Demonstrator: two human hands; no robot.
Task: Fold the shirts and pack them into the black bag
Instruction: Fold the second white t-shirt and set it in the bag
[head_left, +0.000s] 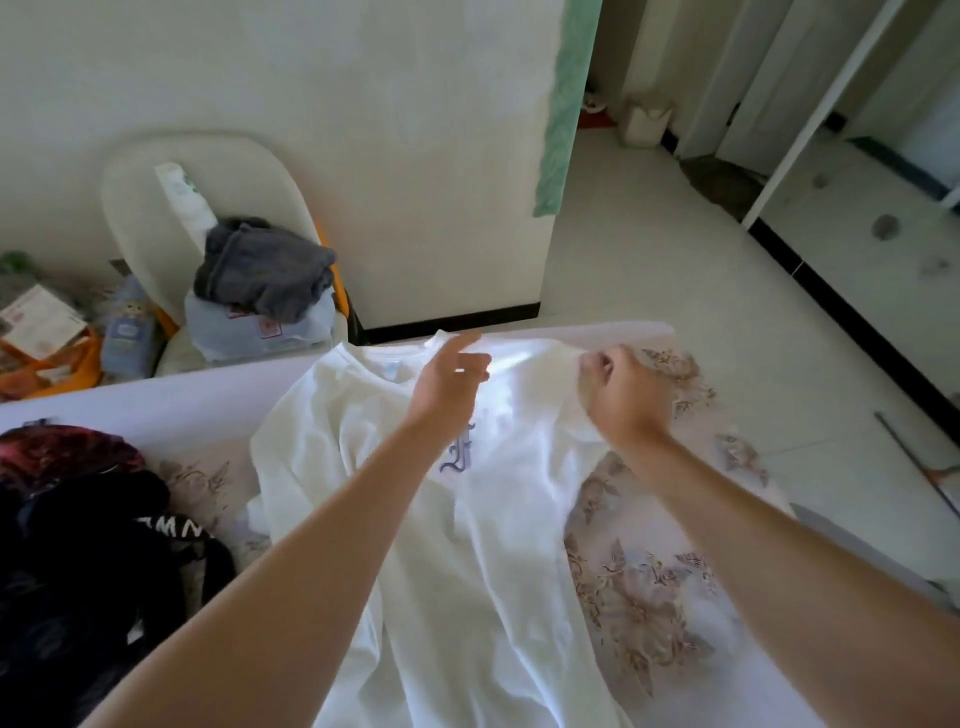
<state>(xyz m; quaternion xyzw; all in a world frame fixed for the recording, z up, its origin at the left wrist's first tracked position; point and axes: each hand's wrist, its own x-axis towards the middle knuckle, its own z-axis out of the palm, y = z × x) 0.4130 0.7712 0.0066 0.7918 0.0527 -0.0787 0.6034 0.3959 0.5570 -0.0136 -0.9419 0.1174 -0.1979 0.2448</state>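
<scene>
White T-shirt (467, 545) lies face up on the bed (649, 571), long axis near to far, collar far; my right hand (618, 395) pinches its far right shoulder in curled fingers (597, 364), my left hand (452, 379) straight-fingered, holding nothing, at the collar; black bag (78, 545) near left.

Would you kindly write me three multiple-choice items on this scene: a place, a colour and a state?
1. Where does the grey garment lie? A on the chair; B on the floor; C in a drawer.
2. What colour is the shirt spread on the bed? A black; B white; C red.
3. What is the right hand doing? A hanging idle; B holding a bottle; C pinching the shirt.
Answers: A, it sits heaped on the chair; B, its fabric is white; C, it gathers fabric near the shoulder.
</scene>
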